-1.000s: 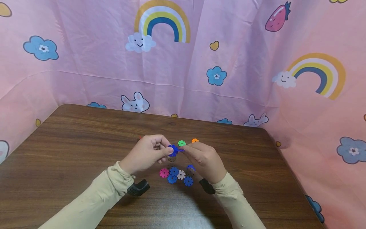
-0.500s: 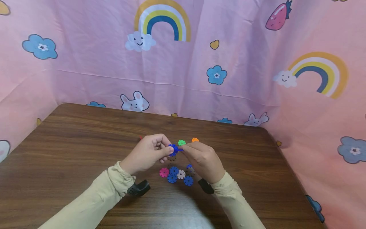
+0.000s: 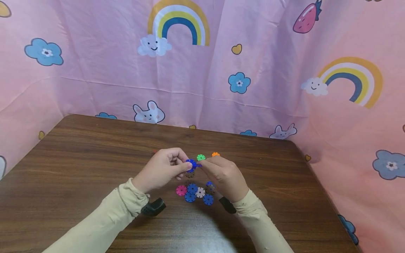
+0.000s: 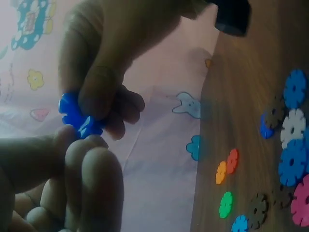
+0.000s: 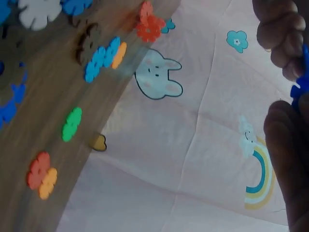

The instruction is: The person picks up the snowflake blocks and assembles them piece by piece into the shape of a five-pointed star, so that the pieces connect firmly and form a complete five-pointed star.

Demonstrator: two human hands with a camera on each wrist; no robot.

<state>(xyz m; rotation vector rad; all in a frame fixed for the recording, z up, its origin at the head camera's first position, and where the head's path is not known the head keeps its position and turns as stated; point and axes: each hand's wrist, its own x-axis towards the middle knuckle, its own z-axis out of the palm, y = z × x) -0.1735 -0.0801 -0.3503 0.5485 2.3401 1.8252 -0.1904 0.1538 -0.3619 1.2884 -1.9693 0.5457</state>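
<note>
Centrally, held in mid-air: a round royal-blue plastic disc with a notched rim (image 3: pixel 194 163), pinched between thumb and fingers of the left hand (image 3: pixel 160 168). Meeting it, a second blue notched disc, edge-on (image 3: pixel 198 165), pinched by the right hand (image 3: pixel 226 175). Apparently joining slot to slot; depth of fit impossible to tell. Likely calling next for aligned, steady pressure. Below, on a brown wood-grain table (image 3: pixel 95 168), a pink plastic disc (image 3: pixel 181 190), flat blue plastic discs (image 3: pixel 208 200), a white plastic disc (image 3: pixel 200 192). Behind, pink cartoon-print cloth (image 3: pixel 110 70).
</note>
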